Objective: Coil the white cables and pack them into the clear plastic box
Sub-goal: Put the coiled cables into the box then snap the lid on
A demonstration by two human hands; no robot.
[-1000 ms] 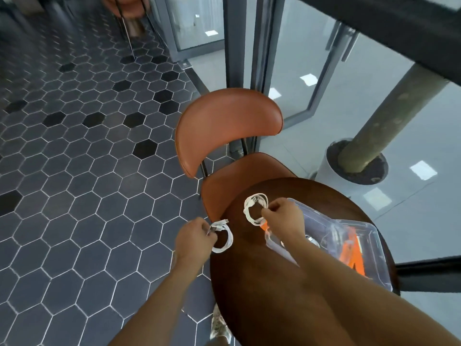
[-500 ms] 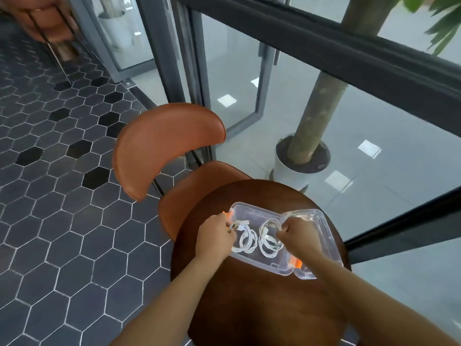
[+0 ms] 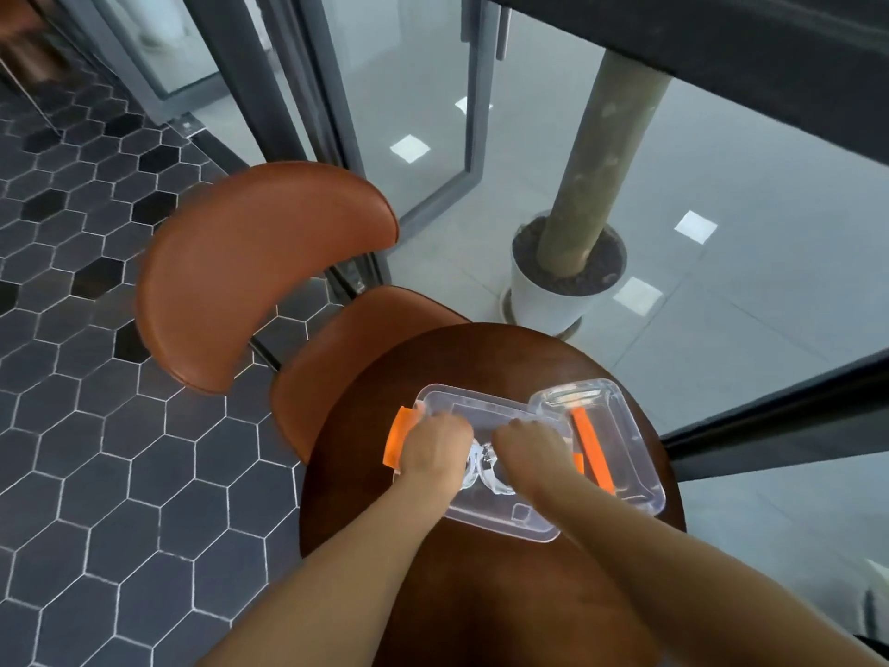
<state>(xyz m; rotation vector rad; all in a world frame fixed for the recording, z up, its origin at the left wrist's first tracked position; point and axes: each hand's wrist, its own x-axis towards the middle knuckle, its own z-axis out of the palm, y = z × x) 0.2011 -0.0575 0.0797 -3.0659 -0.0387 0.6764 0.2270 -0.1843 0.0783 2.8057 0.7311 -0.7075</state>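
The clear plastic box (image 3: 505, 524) sits on a round dark wooden table (image 3: 481, 594), with an orange latch (image 3: 398, 442) at its left end. Both my hands are down inside it. My left hand (image 3: 435, 452) and my right hand (image 3: 529, 447) each curl over a coiled white cable. Only small loops of the two cables (image 3: 481, 466) show between the hands; the rest is hidden under my fingers. The coils lie side by side on the box floor.
The clear lid (image 3: 625, 426) with an orange strip lies against the box's right side. A brown chair (image 3: 260, 262) stands just behind the table. A white pot (image 3: 543, 300) holding a tree trunk stands behind a glass wall at the back right.
A second ago I held one coil in each hand above the table's left edge. Both coils have since gone into the box, and my hands have sunk lower and closer together over them.
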